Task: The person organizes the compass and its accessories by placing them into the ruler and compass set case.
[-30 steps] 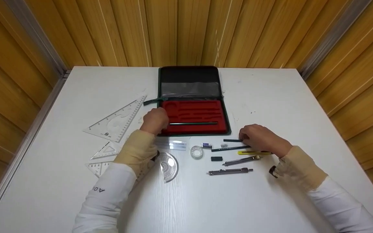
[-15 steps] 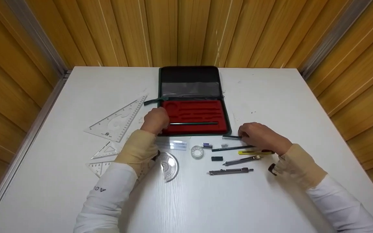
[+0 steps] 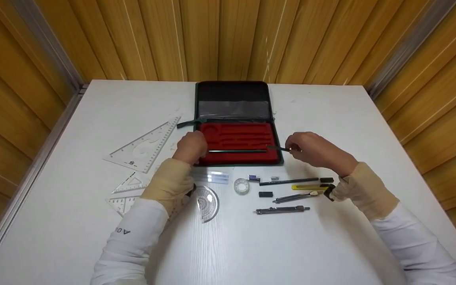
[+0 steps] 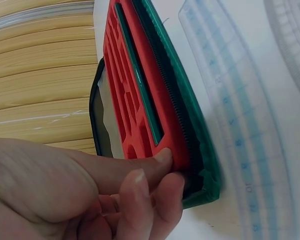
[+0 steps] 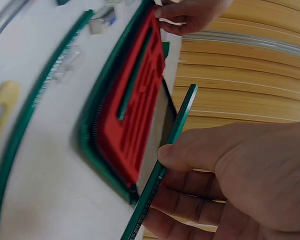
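My left hand (image 3: 190,147) pinches the near left corner of an open zip case (image 3: 232,91), its thumb (image 4: 162,157) on the red moulded tray (image 3: 240,159). One green pencil (image 3: 236,151) lies in a tray slot. Raised beside the case's right edge, my right hand (image 3: 317,152) holds a second green pencil (image 5: 157,175) between thumb and fingers. In the head view, this pencil's far end reaches over the tray's right side; the hand hides its other end. Another dark green pencil (image 3: 289,181) lies on the table in front.
Set squares (image 3: 143,148), a clear ruler (image 3: 210,177) and a protractor (image 3: 207,204) lie at the left. A tape roll (image 3: 241,186), an eraser (image 3: 253,178), a yellow cutter (image 3: 305,187), a dark green block (image 3: 266,194) and compasses (image 3: 281,209) lie in front.
My right hand has picked up the green pencil from the table and moved it up to the case's right edge. The left hand has stayed at the case corner.
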Tool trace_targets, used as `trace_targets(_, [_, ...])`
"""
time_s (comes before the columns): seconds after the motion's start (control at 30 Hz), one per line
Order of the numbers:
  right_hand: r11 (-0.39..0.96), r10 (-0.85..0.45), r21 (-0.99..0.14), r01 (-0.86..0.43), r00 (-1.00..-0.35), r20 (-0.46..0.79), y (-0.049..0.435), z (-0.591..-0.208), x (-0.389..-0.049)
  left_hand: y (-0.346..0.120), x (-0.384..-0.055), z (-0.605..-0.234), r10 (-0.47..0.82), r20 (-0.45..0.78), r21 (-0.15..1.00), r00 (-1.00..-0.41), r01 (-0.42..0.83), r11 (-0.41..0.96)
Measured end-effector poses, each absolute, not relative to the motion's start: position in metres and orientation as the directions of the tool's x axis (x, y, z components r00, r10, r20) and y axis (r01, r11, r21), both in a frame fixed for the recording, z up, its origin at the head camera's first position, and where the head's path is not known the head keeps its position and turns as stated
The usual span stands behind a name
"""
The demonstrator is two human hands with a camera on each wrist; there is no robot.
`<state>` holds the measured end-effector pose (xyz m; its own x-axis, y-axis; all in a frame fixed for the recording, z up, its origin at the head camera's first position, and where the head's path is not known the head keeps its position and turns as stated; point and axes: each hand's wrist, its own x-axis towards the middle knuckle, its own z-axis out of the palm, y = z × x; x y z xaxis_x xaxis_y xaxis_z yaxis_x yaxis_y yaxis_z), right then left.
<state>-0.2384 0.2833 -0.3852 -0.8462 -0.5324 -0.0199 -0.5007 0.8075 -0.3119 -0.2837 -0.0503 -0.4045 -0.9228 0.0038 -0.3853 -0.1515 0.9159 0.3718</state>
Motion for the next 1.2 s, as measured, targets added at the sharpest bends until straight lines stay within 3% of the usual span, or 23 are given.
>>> trace_targets(0.7, [0.721,-0.620,-0.391,-0.571,-0.785,0.003,0.205,-0.356,-0.263,-0.053,-0.280,-0.407,0.008,-0.332,0.347,-0.943,-0.115,0.931])
trace_targets(1.2, [0.694,-0.656,-0.410,-0.591,-0.755,-0.022,0.179,-0.373,-0.279,-0.053,-0.278,-0.407,0.034,-0.318,0.327,-0.947,-0.077,0.942])
